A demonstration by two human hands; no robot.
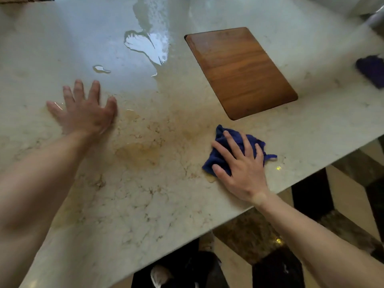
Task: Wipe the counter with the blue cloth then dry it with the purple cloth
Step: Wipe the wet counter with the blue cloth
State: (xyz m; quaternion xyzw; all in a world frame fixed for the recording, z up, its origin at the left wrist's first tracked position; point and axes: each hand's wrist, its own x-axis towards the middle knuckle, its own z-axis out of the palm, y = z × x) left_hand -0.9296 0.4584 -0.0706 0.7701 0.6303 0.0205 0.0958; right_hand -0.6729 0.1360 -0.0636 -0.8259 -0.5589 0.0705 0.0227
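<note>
The pale marble counter (145,194) fills most of the view. A crumpled blue cloth (220,154) lies near its front right edge, and my right hand (243,167) presses flat on top of it with fingers spread. My left hand (85,111) rests flat on the bare counter at the left, fingers apart, holding nothing. A large puddle of water (145,44) shines at the back middle, with a small drop (100,69) nearer my left hand. The purple cloth (372,70) lies bunched at the far right edge of the view.
A wooden cutting board (239,69) lies flat on the counter behind the blue cloth. The counter's front edge runs diagonally from lower left to right, with a patterned floor (342,204) and a shoe (160,275) below it.
</note>
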